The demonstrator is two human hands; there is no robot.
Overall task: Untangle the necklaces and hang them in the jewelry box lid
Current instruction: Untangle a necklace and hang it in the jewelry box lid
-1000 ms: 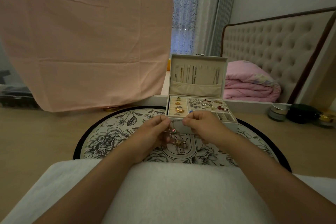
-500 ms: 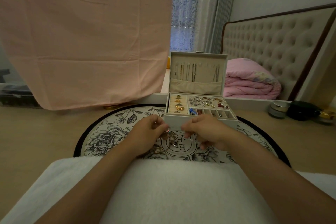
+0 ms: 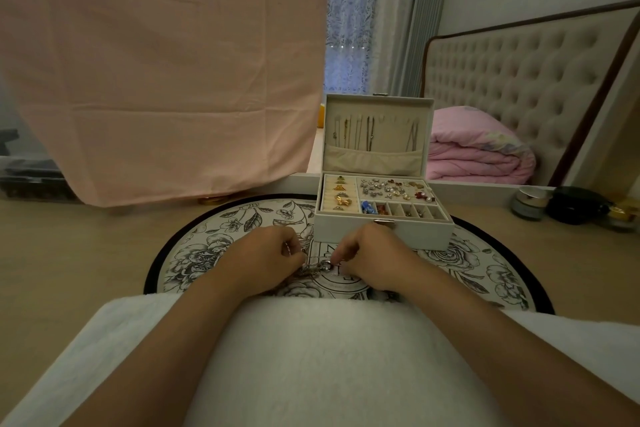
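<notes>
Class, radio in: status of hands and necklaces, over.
Left hand, right hand: both pinching tangled necklaces over mat. Box lid open, chains hanging inside. Nothing blocking.

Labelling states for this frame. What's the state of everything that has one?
jewelry box: open, on the round mat.
lid: upright.
hung necklaces: hanging straight inside the lid.
tangled necklaces: bunched in a knot, not hung.
left hand: pinches the tangled necklaces.
right hand: pinches the tangled necklaces.
jar: lid on.
pink quilt: folded.
</notes>
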